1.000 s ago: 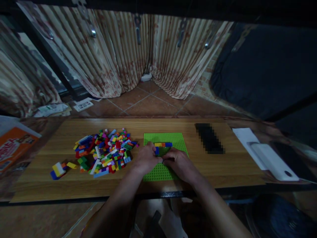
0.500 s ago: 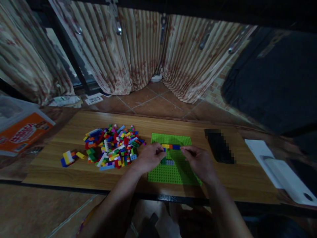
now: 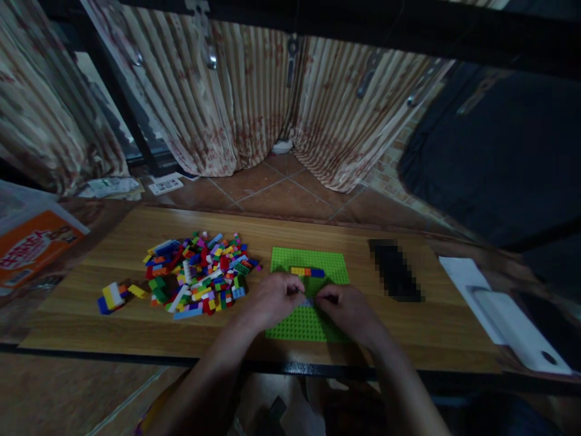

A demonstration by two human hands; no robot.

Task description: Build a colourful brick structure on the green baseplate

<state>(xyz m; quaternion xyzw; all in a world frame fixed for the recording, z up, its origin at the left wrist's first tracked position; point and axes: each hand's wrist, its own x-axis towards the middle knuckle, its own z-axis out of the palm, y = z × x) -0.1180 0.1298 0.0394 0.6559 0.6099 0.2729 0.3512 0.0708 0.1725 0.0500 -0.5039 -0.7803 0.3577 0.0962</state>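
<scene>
The left hand (image 3: 280,298) would best steady the green baseplate (image 3: 297,330) while the right hand (image 3: 347,307) aligns studs and presses straight down. Left fingers curl close beside a pale greyish brick (image 3: 307,301), which lies on the baseplate between both hands; right fingers bunch near the brick's right end, though whether either hand pinches anything I cannot tell.

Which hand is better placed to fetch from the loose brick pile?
Probably the left hand: it's nearer the brick pile; the right hand is beyond it, over the right edge of the green baseplate.
</scene>
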